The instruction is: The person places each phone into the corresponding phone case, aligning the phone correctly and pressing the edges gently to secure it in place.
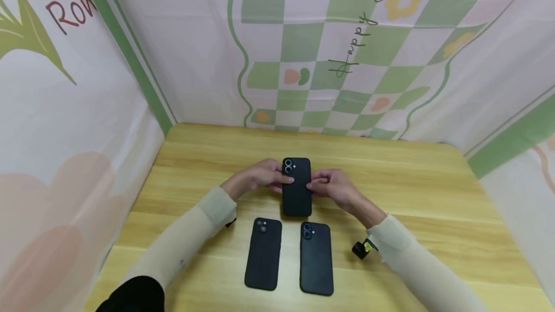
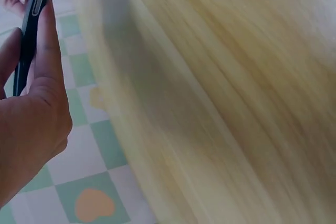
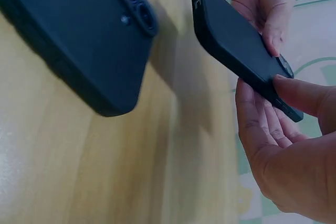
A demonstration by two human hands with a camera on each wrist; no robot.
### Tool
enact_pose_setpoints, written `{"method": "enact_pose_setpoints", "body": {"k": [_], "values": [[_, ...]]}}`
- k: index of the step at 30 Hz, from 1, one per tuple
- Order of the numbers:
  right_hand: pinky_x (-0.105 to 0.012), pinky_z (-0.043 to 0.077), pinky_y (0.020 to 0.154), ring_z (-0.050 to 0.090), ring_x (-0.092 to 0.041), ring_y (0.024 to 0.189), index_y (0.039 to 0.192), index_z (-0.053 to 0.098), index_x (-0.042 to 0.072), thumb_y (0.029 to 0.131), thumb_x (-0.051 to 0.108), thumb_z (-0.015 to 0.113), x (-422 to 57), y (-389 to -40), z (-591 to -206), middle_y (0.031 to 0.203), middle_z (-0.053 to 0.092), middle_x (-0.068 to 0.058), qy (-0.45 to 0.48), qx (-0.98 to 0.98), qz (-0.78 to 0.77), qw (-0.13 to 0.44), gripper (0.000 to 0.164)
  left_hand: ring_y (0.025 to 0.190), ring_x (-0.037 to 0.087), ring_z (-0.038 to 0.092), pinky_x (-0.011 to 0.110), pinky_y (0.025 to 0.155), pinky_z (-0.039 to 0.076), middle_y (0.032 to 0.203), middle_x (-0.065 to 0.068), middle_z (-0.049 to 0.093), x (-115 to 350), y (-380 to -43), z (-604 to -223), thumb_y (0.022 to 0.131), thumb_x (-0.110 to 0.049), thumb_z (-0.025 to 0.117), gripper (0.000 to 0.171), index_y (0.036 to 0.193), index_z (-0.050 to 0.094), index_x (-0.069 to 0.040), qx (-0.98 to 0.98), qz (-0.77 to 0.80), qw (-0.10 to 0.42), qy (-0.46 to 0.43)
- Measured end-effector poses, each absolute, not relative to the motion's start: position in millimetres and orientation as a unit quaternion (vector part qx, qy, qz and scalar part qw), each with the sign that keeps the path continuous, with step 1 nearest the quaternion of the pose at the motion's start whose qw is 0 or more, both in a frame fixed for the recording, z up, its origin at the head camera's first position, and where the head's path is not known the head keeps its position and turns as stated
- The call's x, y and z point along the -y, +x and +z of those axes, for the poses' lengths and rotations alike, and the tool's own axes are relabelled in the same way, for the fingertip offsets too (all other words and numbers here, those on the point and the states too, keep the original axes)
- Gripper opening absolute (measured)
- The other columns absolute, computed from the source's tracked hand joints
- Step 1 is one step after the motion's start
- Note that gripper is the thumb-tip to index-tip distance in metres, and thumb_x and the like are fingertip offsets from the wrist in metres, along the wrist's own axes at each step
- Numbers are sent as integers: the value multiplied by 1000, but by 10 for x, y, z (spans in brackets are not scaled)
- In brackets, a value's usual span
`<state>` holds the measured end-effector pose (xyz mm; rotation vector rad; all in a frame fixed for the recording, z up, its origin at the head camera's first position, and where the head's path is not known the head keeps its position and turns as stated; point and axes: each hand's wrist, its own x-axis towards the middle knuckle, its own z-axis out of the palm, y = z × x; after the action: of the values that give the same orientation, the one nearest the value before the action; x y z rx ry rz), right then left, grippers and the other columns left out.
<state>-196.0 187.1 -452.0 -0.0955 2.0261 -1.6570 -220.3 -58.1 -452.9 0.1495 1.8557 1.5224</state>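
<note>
A phone in a black case [image 1: 297, 199] is held up between both hands, back and camera lenses toward the head camera. My left hand [image 1: 268, 174] grips its left edge, thumb across the back just below the lenses and fingers behind. On the opposite edge, my right hand [image 1: 335, 187] pinches the case between thumb and fingers. The right wrist view shows the held phone [image 3: 236, 40] tilted, with a port opening at its near end and both thumbs on its back. From the left wrist it appears edge-on, a side button slot [image 2: 39, 2] visible.
Two more black-cased phones lie back up on the wooden table [image 1: 195, 158], a left one [image 1: 263, 259] and a right one [image 1: 316, 264], between the forearms. A patterned cloth [image 1: 303, 47] hangs behind the table. A small black device [image 1: 362, 248] is at the right cuff.
</note>
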Motion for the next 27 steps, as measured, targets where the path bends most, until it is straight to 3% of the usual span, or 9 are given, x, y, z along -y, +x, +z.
{"method": "enact_pose_setpoints", "body": {"k": [8, 15, 27], "values": [[-47, 57, 82, 71, -22, 83, 113, 56, -13, 87, -7, 67, -1828, -1966, -4668, 89, 72, -14, -20, -728, -631, 267, 28, 76, 23, 72, 35, 72, 60, 91, 13, 74, 560, -2248, -4643, 89, -13, 73, 15, 95, 71, 0, -728, 584, 358, 42], [-43, 59, 77, 71, -21, 79, 113, 56, -14, 86, -8, 67, -1797, -1975, -4710, 87, 72, -14, -14, -735, -624, 264, 30, 74, 23, 72, 35, 71, 60, 90, 14, 74, 539, -2262, -4696, 90, -11, 71, 14, 96, 70, 1, -726, 585, 361, 27], [-35, 60, 71, 72, -22, 77, 114, 62, -9, 85, -1, 72, -1733, -1982, -4740, 91, 73, -16, -15, -816, -534, 222, 32, 72, 20, 69, 31, 64, 60, 87, 11, 71, 465, -2214, -4777, 85, -9, 76, 14, 95, 69, -2, -771, 568, 288, 1]]}}
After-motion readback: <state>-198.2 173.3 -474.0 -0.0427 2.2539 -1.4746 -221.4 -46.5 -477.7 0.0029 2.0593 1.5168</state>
